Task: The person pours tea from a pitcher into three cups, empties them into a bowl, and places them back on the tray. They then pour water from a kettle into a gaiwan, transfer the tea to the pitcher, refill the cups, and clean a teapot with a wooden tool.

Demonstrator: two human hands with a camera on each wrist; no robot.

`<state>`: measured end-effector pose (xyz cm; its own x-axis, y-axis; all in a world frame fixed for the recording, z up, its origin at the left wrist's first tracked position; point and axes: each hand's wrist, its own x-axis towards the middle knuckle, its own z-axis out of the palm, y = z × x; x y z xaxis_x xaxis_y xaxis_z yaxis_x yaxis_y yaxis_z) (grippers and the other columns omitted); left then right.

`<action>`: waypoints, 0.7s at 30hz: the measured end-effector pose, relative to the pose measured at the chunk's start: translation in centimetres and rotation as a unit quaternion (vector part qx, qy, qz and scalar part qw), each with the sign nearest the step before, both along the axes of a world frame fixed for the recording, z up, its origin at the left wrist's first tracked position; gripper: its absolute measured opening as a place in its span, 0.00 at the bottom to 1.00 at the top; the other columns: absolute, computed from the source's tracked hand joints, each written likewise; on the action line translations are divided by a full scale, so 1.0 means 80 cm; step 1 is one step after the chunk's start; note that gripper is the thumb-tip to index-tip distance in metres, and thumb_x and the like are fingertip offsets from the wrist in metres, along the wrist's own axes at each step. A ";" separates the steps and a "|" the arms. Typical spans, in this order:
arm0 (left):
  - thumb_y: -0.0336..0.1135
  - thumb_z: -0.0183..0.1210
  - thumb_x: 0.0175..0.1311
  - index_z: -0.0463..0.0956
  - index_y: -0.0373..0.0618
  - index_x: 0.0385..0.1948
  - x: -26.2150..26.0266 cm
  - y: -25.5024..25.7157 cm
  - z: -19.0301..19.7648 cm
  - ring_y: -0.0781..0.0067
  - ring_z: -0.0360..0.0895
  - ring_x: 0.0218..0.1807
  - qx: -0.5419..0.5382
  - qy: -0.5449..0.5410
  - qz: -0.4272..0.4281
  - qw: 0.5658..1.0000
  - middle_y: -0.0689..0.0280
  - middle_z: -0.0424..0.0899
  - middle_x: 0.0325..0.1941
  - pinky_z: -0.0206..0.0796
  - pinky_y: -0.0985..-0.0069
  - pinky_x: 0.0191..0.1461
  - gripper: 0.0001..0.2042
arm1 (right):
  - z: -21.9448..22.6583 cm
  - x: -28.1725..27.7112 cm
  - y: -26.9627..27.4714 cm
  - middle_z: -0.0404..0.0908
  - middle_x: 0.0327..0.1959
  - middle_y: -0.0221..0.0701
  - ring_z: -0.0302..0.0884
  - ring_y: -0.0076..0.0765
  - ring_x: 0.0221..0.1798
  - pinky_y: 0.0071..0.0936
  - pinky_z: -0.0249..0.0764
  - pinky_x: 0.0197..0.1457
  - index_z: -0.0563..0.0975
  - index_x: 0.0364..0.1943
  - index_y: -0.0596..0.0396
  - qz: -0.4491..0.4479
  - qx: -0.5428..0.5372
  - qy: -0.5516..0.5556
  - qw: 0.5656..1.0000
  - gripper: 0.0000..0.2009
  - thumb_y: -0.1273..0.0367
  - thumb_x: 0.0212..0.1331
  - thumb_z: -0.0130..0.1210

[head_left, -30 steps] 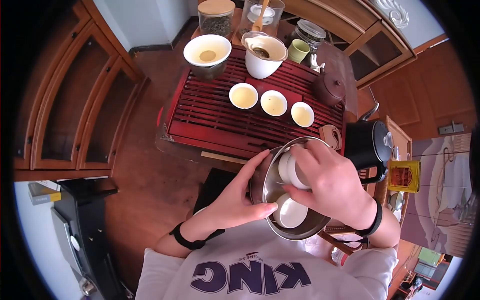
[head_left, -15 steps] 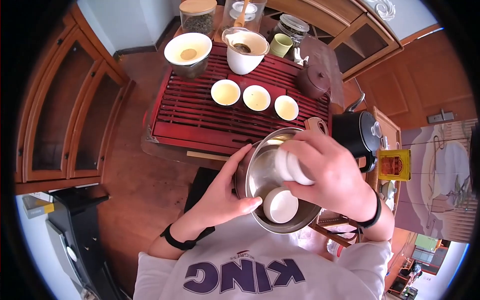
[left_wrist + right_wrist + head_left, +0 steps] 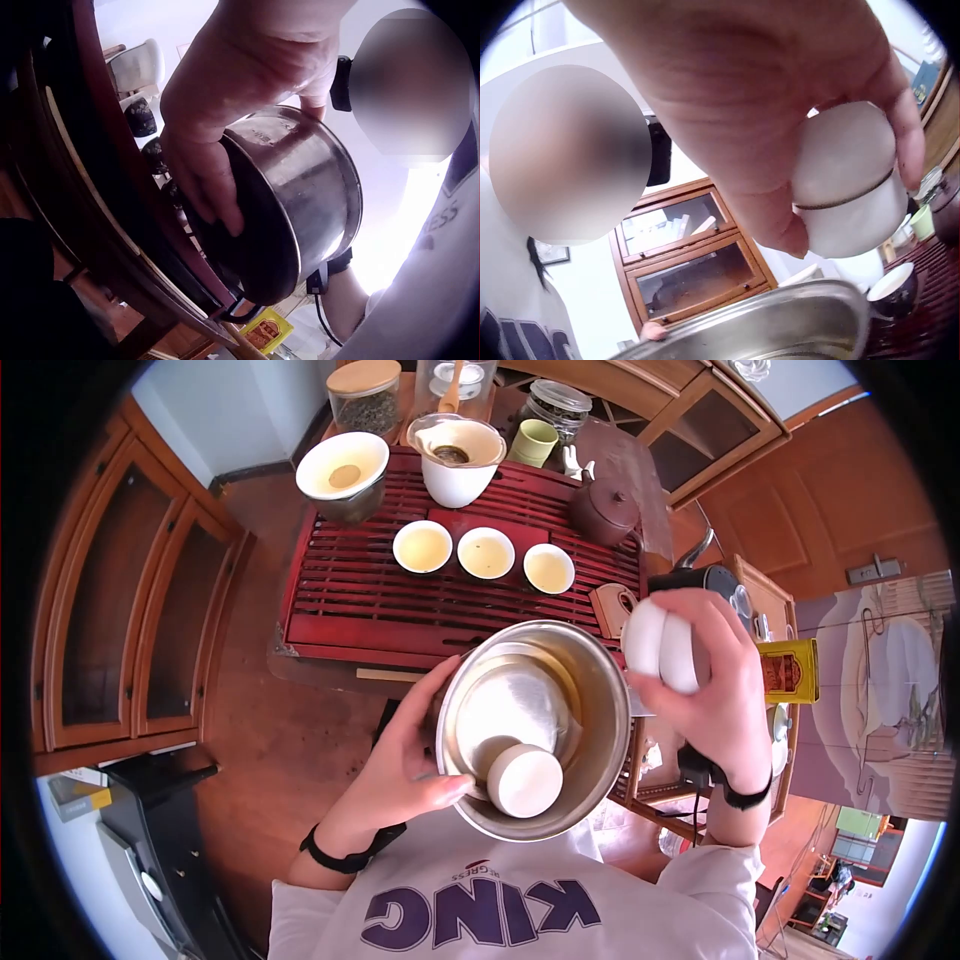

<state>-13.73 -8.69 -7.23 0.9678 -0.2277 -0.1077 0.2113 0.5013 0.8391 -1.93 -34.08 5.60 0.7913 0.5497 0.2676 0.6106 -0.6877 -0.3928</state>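
My left hand [image 3: 400, 770] grips a steel bowl [image 3: 605, 705], thumb at the rim and fingers spread over the outside; in the left wrist view they lie against its dark underside [image 3: 259, 240]. Inside the bowl, a white teacup [image 3: 527, 782] leans near the side closest to me. To the right of the rim, my right hand [image 3: 730, 695] pinches two white teacups [image 3: 650, 642] together between thumb and fingers. A dark seam runs between that pair of teacups [image 3: 847, 187] in the right wrist view.
Beyond the bowl lies a slatted red tea tray [image 3: 370, 633] bearing three filled cups [image 3: 486, 555], a strainer-topped white pitcher [image 3: 462, 482], a wide bowl [image 3: 345, 505] and a brown teapot [image 3: 604, 510]. A black kettle [image 3: 700, 582] and yellow tin [image 3: 790, 672] stand at the right.
My right hand has lifted the two teacups out of the bowl and carried them right, past its rim. The bowl now faces the head camera more squarely. One teacup stays inside it.
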 end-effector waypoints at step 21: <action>0.56 0.58 0.59 0.66 0.37 0.62 -0.146 0.085 0.013 0.57 0.77 0.57 -0.064 0.066 0.360 0.928 0.53 0.77 0.59 0.71 0.64 0.61 0.35 | -0.112 0.003 0.106 0.74 0.33 0.37 0.78 0.46 0.36 0.40 0.78 0.38 0.72 0.35 0.55 0.087 0.025 -0.014 0.996 0.18 0.71 0.39 0.68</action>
<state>-25.43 -1.92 -6.15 0.8544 0.4545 -0.2519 -0.1213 0.6458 0.7538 -1.71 -25.62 -3.35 0.6780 0.6630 0.3175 0.7291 -0.5516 -0.4051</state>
